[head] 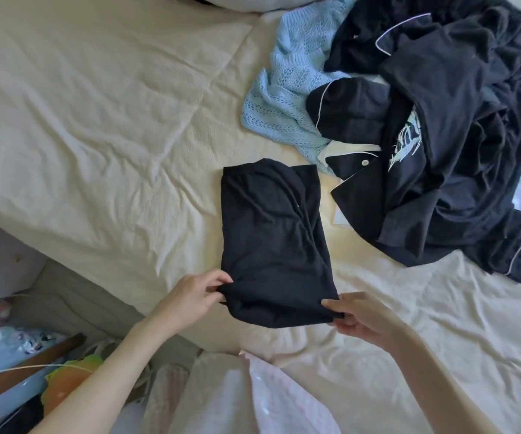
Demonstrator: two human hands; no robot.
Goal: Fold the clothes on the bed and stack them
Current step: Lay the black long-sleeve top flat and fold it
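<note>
Black garment: it lies flat on the bed, already folded into a narrow rectangle, near the person's edge of the mattress. The near end is lifted a little.
Left hand: thumb and fingers pinch the near left corner of the garment.
Right hand: it pinches the near right corner in the same way, so both corners are held level.
Reason for the hold: I think the two hands take the near edge together to bring it over the far part, making one more fold without a twist in the cloth.
Pile: dark unfolded clothes with white piping lie in a heap at the right, just beside the garment; they wait for their turn.
Blue knit: it lies partly under the pile, also unfolded.
Stack: I see no finished stack on the bed.
Progress: early, as I judge; most clothes are not folded yet.
Risk: the soft cloth can slip and open the earlier folds.
</note>
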